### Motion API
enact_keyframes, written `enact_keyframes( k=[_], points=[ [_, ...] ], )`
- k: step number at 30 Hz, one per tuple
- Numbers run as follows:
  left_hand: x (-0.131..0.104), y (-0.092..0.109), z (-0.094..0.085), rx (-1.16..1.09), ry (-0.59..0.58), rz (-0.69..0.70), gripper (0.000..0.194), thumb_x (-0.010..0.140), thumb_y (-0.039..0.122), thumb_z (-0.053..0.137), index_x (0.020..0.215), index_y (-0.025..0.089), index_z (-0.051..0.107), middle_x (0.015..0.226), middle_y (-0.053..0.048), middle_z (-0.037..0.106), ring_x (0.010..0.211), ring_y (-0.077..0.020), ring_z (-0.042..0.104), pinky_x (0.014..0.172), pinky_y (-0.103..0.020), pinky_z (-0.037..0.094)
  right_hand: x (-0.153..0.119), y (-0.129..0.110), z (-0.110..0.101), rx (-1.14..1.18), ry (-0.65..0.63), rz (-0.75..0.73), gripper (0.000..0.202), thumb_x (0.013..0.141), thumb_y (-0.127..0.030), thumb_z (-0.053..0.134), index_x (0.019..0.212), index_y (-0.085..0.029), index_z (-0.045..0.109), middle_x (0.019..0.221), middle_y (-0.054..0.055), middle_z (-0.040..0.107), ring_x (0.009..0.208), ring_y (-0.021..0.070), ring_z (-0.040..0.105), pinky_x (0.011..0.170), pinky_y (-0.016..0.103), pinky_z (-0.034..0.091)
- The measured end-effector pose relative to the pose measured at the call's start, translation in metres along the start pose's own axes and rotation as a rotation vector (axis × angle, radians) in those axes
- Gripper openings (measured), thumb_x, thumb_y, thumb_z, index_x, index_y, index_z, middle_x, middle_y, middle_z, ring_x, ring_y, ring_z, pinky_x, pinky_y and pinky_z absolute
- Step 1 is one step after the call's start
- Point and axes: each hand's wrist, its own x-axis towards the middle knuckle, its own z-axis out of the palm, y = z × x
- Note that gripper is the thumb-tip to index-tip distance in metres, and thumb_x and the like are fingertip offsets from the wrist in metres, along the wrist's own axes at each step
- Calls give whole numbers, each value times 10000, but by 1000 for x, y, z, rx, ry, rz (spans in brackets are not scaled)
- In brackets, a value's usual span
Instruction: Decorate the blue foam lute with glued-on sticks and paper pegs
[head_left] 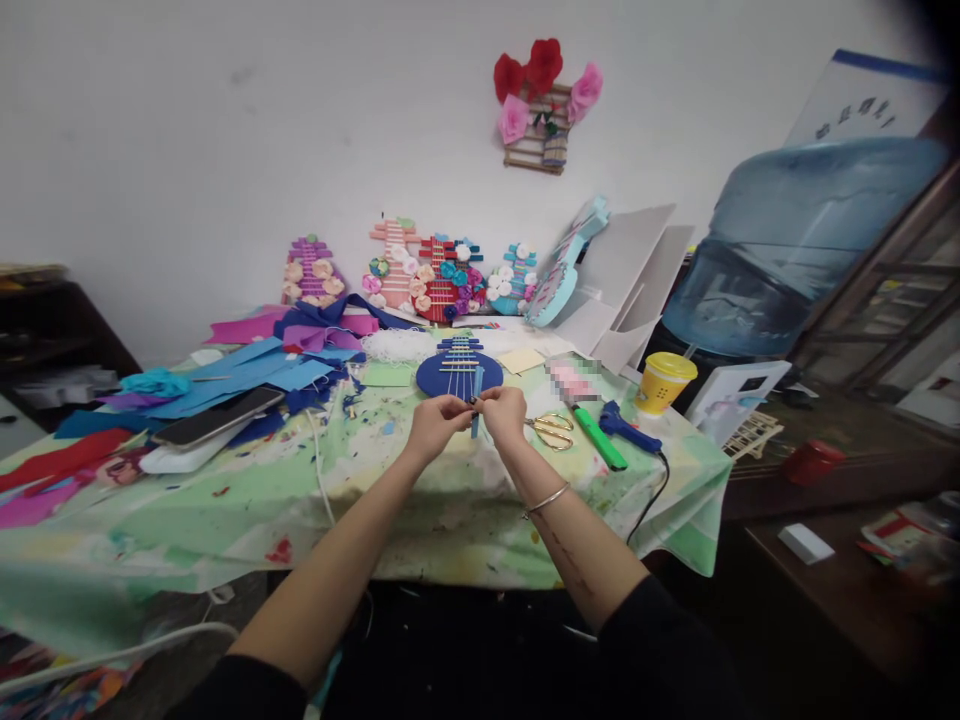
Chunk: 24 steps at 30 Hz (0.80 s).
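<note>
Both hands meet over the front middle of the table. My left hand (pixel 437 422) and my right hand (pixel 503 412) pinch a narrow blue strip (pixel 478 380), which stands upright between them, its lower end hanging below the fingers. Whether it is paper or felt I cannot tell. Just beyond lies a dark blue, lute-shaped craft piece (pixel 431 376) with pale strings and several crossbars; my fingers and the strip hide part of its near edge. Gold-handled scissors (pixel 553 432) lie right of my right hand, beside a green utility knife (pixel 600 437) and a blue glue gun (pixel 630 428).
Coloured felt sheets (pixel 225 385) and a phone (pixel 219 417) cover the left side. Flower-decorated lute crafts (pixel 439 280) lean against the wall. A yellow cup (pixel 666 378) stands at the right near a big water bottle (pixel 787 250). A white cable (pixel 319 465) crosses the tablecloth (pixel 420 510).
</note>
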Motion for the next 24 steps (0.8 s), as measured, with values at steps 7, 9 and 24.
enact_keyframes(
  k=[7, 9, 24],
  points=[
    [24, -1, 3, -186, 4, -132, 180, 506, 169, 712, 666, 104, 664, 580, -21, 657, 558, -158, 632, 614, -318, 563, 14, 2, 12, -54, 40, 31, 117, 537, -234, 588, 600, -190, 676, 607, 22, 680, 644, 189, 635, 560, 234, 447],
    [28, -2, 4, -217, -22, -159, 180, 498, 155, 707, 666, 100, 672, 564, -11, 653, 544, -148, 624, 625, -318, 565, 19, 3, 14, -45, 45, 47, 95, 522, -214, 587, 567, -190, 667, 585, 21, 671, 642, 193, 633, 544, 235, 441],
    [49, -34, 2, -329, -196, -365, 238, 478, 209, 781, 661, 95, 679, 574, -56, 670, 545, -182, 644, 645, -372, 574, 30, 13, 11, 355, -242, 267, 87, 505, -72, 598, 548, -146, 582, 471, 7, 617, 490, 175, 620, 482, 268, 527]
  ],
)
